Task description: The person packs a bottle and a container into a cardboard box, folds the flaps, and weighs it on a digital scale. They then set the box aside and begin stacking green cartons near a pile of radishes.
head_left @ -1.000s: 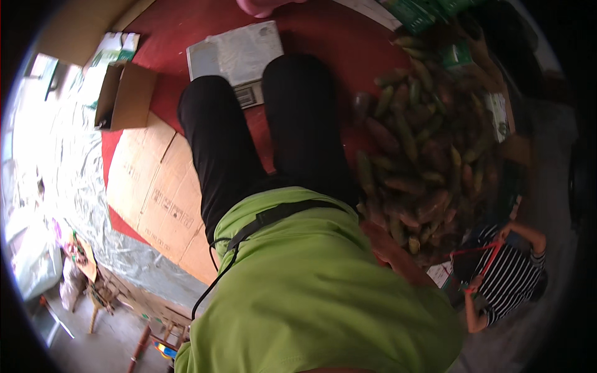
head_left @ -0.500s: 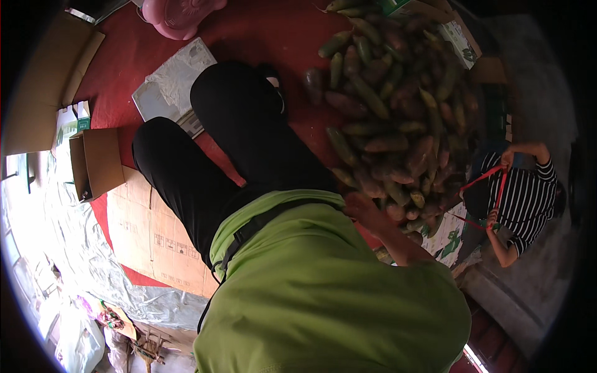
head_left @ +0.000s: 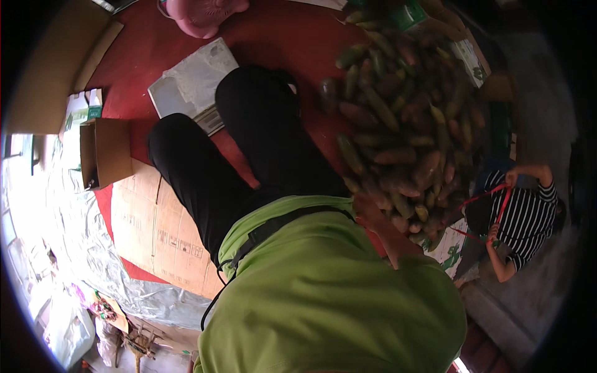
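My right forearm reaches out from the green shirt, and my right hand point(head_left: 370, 212) rests low beside my hip, at the near edge of a big heap of long green and reddish-brown vegetables point(head_left: 398, 149). Its fingers are dim and partly hidden, so I cannot make out whether they hold anything. My left hand does not show. Beyond my knees, a flat scale with a pale platform point(head_left: 193, 78) lies on the red floor covering, crumpled clear plastic on top of it.
Cardboard boxes point(head_left: 106, 149) stand at the left, beside a flattened carton point(head_left: 161, 230). A pink plastic stool point(head_left: 205, 13) is at the far edge. On the right, a person in a striped top point(head_left: 525, 214) holds a red strap point(head_left: 501, 208). Silvery sheeting point(head_left: 106, 248) lies at the left.
The view has shifted slightly, so most things sit a little farther right. My right hand stays by the heap's near edge. The person's hands remain on the red strap.
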A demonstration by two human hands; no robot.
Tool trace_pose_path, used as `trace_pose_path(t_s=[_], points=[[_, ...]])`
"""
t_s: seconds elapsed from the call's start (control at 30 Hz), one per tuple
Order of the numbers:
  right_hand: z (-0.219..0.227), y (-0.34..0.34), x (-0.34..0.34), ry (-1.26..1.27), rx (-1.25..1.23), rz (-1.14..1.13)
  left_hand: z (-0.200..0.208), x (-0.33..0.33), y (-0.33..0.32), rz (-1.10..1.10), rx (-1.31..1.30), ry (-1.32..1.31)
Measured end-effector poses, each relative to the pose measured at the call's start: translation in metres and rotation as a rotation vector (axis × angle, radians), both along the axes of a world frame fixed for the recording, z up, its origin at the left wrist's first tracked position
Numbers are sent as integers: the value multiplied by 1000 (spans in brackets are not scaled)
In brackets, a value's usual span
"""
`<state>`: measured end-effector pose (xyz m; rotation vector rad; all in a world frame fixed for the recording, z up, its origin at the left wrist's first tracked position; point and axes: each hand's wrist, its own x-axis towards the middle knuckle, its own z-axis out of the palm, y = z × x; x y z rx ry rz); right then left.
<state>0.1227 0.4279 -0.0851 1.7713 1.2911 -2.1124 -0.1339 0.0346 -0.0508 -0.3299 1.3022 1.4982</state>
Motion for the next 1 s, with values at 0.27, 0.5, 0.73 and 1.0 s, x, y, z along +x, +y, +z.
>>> trace_pose_path(t_s=[0.27, 0.5, 0.73, 1.0], points=[[56, 39, -65, 283, -302, 260, 18, 8, -31, 148, -6, 90], [109, 49, -140, 308, -176, 683, 43, -17, -25, 242, 85, -54], [66, 34, -173, 517, 28, 291, 53, -60, 16, 157, -6, 221], [104, 6, -180, 488, 1144, 622, 63, -54, 46, -73, -534, 1164]])
